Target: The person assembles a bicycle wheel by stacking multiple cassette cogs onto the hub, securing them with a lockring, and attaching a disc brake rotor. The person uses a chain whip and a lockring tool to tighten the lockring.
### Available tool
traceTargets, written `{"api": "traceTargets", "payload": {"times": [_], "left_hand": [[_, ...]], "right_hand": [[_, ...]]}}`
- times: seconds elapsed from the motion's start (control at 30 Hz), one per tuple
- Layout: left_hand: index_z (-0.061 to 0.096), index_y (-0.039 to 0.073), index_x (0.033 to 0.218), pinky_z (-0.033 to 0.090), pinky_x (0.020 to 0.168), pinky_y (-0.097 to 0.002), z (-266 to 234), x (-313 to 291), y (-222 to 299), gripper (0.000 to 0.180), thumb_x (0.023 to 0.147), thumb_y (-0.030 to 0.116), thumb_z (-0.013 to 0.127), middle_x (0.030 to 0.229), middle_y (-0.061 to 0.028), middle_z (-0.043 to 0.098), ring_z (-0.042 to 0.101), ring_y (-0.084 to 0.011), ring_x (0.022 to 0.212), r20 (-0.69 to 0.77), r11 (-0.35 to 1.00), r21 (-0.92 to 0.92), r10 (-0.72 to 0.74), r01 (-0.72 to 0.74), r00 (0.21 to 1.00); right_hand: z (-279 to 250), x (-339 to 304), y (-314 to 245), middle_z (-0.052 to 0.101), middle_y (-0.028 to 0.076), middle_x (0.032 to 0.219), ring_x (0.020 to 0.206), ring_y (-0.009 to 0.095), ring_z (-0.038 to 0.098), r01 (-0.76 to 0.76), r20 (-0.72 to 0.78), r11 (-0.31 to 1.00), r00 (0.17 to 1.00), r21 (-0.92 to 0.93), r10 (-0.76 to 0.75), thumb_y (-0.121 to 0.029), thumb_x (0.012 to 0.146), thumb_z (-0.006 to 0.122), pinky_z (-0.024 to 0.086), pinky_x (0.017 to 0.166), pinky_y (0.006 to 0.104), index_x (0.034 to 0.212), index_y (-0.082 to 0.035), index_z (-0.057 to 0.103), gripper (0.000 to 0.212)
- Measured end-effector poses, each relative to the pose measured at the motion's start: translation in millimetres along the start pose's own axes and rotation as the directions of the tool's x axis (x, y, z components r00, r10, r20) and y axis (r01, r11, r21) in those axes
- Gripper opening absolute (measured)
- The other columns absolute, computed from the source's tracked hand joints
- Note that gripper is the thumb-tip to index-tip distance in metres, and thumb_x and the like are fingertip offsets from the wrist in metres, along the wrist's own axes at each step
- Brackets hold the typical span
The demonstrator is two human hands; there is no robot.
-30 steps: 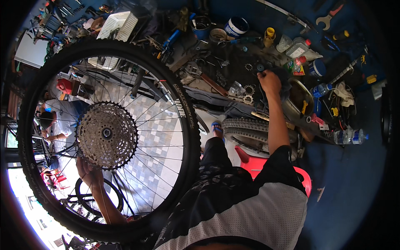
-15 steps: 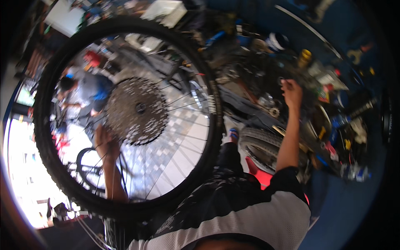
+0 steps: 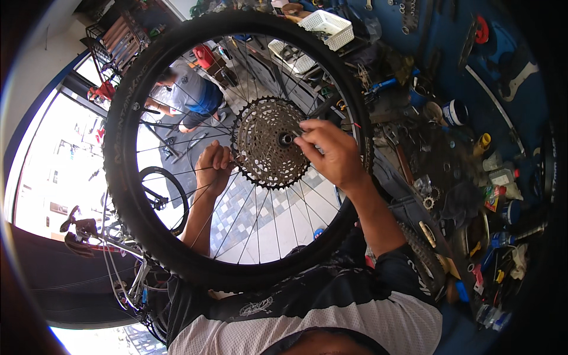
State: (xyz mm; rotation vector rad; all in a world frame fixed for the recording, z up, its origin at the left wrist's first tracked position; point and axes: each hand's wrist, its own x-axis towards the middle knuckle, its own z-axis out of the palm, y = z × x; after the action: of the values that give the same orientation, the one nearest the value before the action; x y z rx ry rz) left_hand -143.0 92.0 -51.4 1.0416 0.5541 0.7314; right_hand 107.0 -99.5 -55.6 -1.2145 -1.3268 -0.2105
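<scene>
A bicycle wheel with a black knobbly tyre (image 3: pixel 127 124) stands in front of me, its spokes fanning round a large cassette (image 3: pixel 254 130). My right hand (image 3: pixel 334 155) is at the hub end (image 3: pixel 286 139) in the cassette's middle. Its thumb and fingers are pinched together on something small that I cannot make out. Left of the cassette, my left hand (image 3: pixel 213 168) is seen through the spokes, its fingers curled closed. Whether it holds anything is hidden.
A cluttered workbench (image 3: pixel 408 139) runs along the right, with white baskets (image 3: pixel 328 29), a yellow bottle (image 3: pixel 482 142) and tools. Beyond the wheel, a person (image 3: pixel 192 94) bends over on the left. Another bicycle (image 3: pixel 139 278) stands at the lower left.
My right hand has come left from over the workbench to the hub. In the picture, the wheel and my left hand sit farther right and the view is sharper.
</scene>
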Motion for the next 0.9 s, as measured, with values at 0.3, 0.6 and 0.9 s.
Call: {"api": "traceTargets", "payload": {"times": [0.3, 0.6, 0.9], "left_hand": [[0.038, 0.017, 0.054, 0.050, 0.079, -0.0376, -2, 1, -2, 0.057, 0.106, 0.034, 0.055, 0.058, -0.0014, 0.038, 0.049, -0.0182, 0.071, 0.033, 1.000, 0.003, 0.000, -0.001, 0.999], [0.036, 0.020, 0.057, 0.057, 0.082, -0.0444, 1, 1, -4, 0.055, 0.110, 0.030, 0.049, 0.055, 0.0039, 0.028, 0.038, -0.0113, 0.058, 0.011, 0.999, -0.012, 0.033, -0.033, 0.999], [0.035, 0.020, 0.059, 0.057, 0.080, -0.0430, 0, 3, -2, 0.054, 0.110, 0.030, 0.050, 0.055, 0.0044, 0.027, 0.037, -0.0109, 0.058, -0.010, 1.000, 0.020, 0.020, -0.020, 1.000]], "right_hand": [[14, 3, 3, 0.074, 0.014, 0.105, 0.090, 0.030, 0.074, 0.144, 0.162, 0.985, 0.978, -0.091, -0.128, -0.016, 0.084, 0.084, 0.061, 0.074, 0.0382, 0.087, -0.005, 0.065, 0.022], [13, 12, 12, 0.075, 0.013, 0.101, 0.092, 0.030, 0.072, 0.103, 0.235, 0.995, 0.967, 0.011, -0.103, -0.017, 0.083, 0.085, 0.058, 0.078, 0.0388, 0.083, -0.005, 0.063, 0.025], [9, 17, 6, 0.074, 0.011, 0.106, 0.094, 0.031, 0.070, 0.193, 0.252, 0.979, 0.946, 0.069, -0.204, -0.018, 0.085, 0.083, 0.058, 0.082, 0.0403, 0.101, -0.005, 0.072, 0.023]]}}
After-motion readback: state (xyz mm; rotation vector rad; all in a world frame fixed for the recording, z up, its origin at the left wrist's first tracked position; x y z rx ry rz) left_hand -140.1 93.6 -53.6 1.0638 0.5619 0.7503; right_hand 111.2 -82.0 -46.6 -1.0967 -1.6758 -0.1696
